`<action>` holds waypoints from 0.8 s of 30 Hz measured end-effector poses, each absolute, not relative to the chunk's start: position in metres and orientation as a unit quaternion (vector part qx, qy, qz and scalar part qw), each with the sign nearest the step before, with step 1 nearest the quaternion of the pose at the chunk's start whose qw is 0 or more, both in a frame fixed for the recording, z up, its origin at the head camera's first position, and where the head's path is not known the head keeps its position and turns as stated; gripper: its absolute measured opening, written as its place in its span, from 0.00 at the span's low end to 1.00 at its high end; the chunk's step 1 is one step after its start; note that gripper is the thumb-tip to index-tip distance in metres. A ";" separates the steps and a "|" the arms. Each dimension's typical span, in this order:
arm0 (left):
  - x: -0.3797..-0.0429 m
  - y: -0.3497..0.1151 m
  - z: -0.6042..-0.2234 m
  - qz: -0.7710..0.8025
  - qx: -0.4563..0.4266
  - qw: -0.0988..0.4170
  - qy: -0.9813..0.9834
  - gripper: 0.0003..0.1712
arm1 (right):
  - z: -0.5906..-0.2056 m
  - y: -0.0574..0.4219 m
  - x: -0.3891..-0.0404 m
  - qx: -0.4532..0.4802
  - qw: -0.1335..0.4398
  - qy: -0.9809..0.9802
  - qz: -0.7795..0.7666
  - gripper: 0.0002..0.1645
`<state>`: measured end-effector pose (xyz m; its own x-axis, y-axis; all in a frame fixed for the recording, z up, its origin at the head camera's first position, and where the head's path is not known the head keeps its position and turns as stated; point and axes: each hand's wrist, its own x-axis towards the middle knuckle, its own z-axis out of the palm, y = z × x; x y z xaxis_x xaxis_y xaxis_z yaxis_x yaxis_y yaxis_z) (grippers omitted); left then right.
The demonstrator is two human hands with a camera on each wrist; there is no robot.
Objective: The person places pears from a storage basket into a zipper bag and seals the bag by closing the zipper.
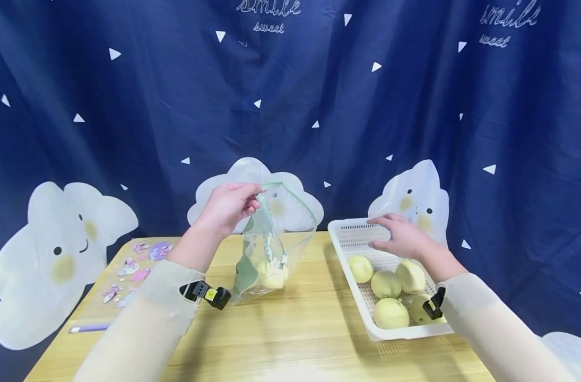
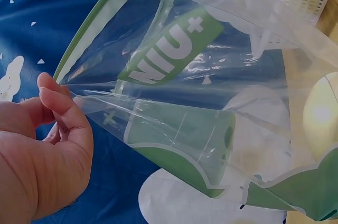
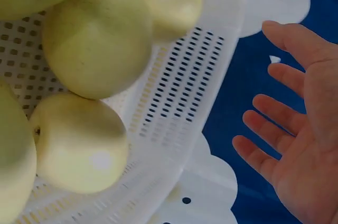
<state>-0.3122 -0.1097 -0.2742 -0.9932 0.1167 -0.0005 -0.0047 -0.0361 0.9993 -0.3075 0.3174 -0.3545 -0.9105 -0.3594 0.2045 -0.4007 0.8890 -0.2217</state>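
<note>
In the head view my left hand pinches the top edge of a clear zip bag with green trim and holds it upright over the table. At the bottom of the bag lies a pale fruit. The left wrist view shows the green printed label through the plastic. My right hand hovers over the far part of a white plastic basket, fingers spread and holding nothing. Several round yellow-green pears lie in the basket, mostly in its near part.
Flat on the left of the wooden table lies a clear bag printed with pink and purple pictures, with a purple slider strip at its near end. A dark blue curtain with white clouds hangs behind the table.
</note>
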 end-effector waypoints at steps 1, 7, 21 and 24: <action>-0.312 -0.110 -0.274 0.719 0.040 0.042 0.693 0.18 | -0.358 0.316 -0.309 0.201 0.071 -0.969 0.126 0.37; -0.311 -0.111 -0.276 0.721 0.041 0.042 0.690 0.17 | -0.373 0.304 -0.315 0.225 -0.002 -0.968 0.110 0.40; -0.309 -0.112 -0.276 0.722 0.046 0.044 0.689 0.18 | -0.383 0.274 -0.315 0.171 -0.215 -0.955 0.110 0.51; -0.309 -0.113 -0.276 0.724 0.046 0.044 0.686 0.18 | -0.385 0.270 -0.316 0.173 -0.216 -0.955 0.107 0.45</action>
